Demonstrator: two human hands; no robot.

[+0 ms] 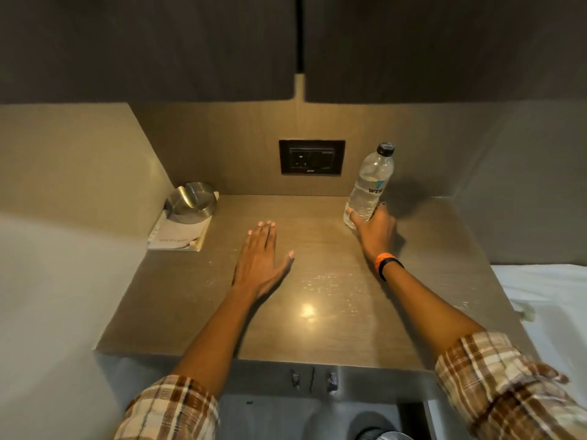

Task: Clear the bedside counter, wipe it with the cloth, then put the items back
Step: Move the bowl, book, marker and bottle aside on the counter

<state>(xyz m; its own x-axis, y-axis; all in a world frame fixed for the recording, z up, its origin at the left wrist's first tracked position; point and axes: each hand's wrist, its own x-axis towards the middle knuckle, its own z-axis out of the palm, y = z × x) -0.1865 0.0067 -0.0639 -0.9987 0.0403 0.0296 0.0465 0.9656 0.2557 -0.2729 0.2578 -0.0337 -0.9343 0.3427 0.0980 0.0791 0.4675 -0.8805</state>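
Down at the bottom edge, both plaid sleeves point(171, 411) are getting cut off by the frame, and there's something dark and round below the counter point(317, 312) that I can't make out. Moving up, the left hand point(259, 260) is lying flat on the counter, fingers together and stretched out, gripping nothing. Some pale specks are showing on the surface beside it. The right hand point(374, 228), wearing an orange and black band point(386, 265) at the wrist, is wrapping around the base of the bottle point(368, 188), thumb on the left side and fingers going round the right, so the bottom part is mostly hidden. The bottle is sitting at the back right of the counter, long axis nearly upright, dark cap leaning a bit to the right and toward the back wall. Its label is only partly readable. Over at the back left corner, a metal ashtray point(190, 201) is resting on a booklet point(179, 235). On the back wall a dark socket point(312, 157) is sitting between the two.
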